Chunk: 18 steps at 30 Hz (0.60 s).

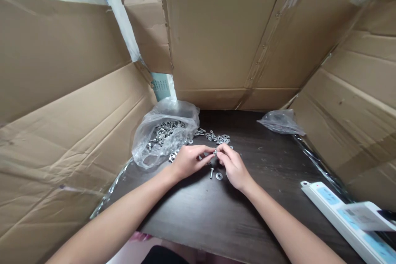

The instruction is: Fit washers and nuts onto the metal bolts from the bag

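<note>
My left hand (194,159) and my right hand (232,166) meet fingertip to fingertip over the table. Between them both pinch a small shiny metal fastener (215,152), mostly covered by the fingers, so its exact kind is unclear. Just below on the dark tabletop lie a loose bolt (211,173) and a flat washer (219,176), side by side and apart. Beyond the fingertips is a loose pile of bolts and washers (221,138). Some metal nuts (173,156) show partly behind my left hand.
A clear plastic bag (145,140) full of metal fasteners stands open at the back left. Another clear bag (281,121) lies at the back right. A white power strip (334,210) runs along the right edge. Cardboard walls (222,41) enclose the dark table (198,210).
</note>
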Available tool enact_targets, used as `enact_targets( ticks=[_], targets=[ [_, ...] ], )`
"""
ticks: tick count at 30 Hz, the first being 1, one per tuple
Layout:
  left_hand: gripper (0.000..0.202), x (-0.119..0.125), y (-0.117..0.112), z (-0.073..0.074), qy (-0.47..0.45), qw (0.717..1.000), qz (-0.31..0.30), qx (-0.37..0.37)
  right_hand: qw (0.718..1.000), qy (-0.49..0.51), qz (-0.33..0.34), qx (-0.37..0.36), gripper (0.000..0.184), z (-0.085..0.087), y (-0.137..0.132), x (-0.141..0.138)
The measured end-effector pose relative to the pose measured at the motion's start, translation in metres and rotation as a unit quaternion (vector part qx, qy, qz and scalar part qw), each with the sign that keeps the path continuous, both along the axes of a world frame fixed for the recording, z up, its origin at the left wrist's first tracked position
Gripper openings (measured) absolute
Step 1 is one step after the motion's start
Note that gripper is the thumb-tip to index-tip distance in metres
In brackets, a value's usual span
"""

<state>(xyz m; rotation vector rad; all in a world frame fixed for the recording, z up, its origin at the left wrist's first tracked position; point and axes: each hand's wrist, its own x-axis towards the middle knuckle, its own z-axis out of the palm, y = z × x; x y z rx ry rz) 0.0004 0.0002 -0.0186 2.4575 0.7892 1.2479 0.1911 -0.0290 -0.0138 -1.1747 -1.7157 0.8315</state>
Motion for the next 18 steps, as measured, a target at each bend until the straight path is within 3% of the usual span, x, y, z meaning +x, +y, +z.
enact_targets(
  ticks=[5, 11, 16, 18],
  targets=[
    [0.017, 0.0017, -0.0006, 0.0013, -0.008, 1.000, -0.015, -0.026, 1.000, 0.005, 0.002, -0.026, 0.047, -0.0028, 0.0011, -0.0002],
    [0.017, 0.0028, 0.0002, 0.0051, -0.062, 0.994, -0.026, -0.082, 1.000, 0.021, 0.013, -0.014, 0.029, 0.0008, 0.0001, 0.0015],
    [0.017, 0.0029, -0.0003, 0.0082, -0.059, 0.990, -0.023, -0.126, 0.999, 0.026, 0.008, -0.033, 0.052, -0.0053, 0.0015, -0.0001],
    [0.018, 0.0031, -0.0004, 0.0084, -0.061, 0.988, -0.026, -0.142, 0.999, 0.027, -0.004, -0.034, 0.053, -0.0048, 0.0010, -0.0002]
  ],
)
